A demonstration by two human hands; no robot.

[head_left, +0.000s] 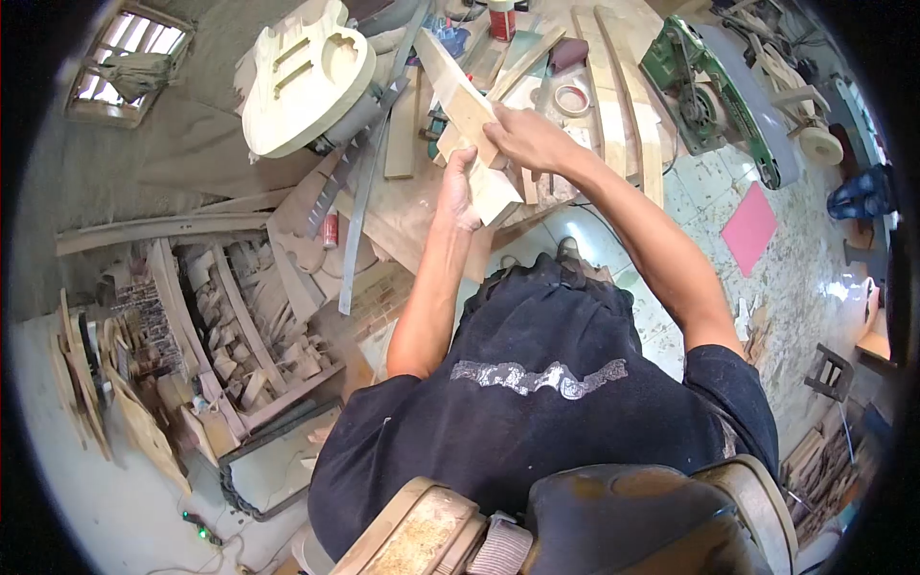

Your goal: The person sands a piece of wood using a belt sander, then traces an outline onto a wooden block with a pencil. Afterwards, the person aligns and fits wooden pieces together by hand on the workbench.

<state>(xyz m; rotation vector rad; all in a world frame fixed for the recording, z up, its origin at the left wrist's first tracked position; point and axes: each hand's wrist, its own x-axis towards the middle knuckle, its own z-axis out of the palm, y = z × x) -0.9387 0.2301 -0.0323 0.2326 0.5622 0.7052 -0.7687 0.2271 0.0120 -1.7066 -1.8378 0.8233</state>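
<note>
My left hand [459, 195] is closed around the near end of a pale wooden board [454, 94], its thumb lying on top. The board is raised over the workbench [383, 230] and points away from me. A broader, angular part [492, 190] shows at its near end; I cannot tell whether this is a separate piece. My right hand [527, 141] grips the board's right side near the middle, fingers bent over the edge. Parts of the board are hidden under both hands.
A guitar body [307, 81] stands at the left. Wooden strips [604, 96], a tape roll [572, 100], a red can [501, 19] and a long metal ruler [360, 206] are on the bench. A green belt sander [704, 96] is at right; wood scraps [235, 355] fill a rack at left.
</note>
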